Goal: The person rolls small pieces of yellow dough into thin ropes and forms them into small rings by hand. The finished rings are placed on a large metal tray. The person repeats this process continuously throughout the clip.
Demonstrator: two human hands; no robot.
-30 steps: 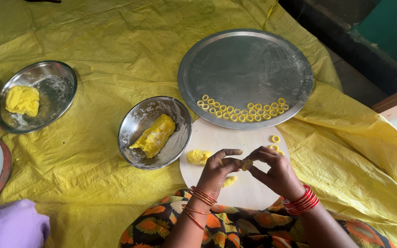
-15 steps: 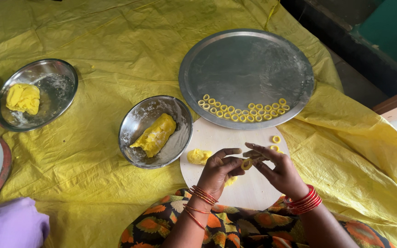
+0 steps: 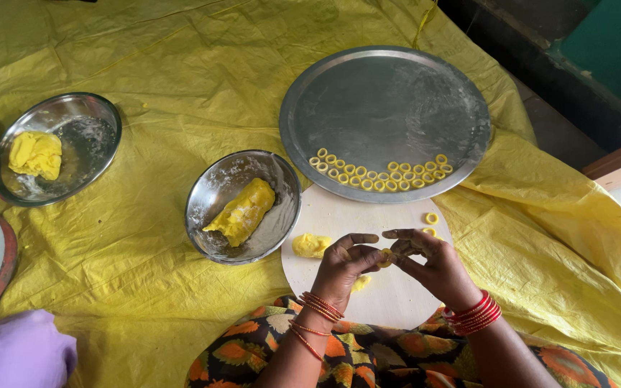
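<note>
The round board (image 3: pixel 389 287) is taken as reference. Behind it, overlapping its far edge, the large tray (image 3: pixel 386 108) is placed, with dough rings (image 3: pixel 382 176) in it. To its left, touching, the bowl (image 3: pixel 242 208) is set. Farther left, a second bowl (image 3: pixel 55 147) is located.

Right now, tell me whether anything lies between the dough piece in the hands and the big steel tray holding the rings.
Nothing visible does. The dough piece sits between both hands over the round white board; only bare board lies toward the tray.
</note>
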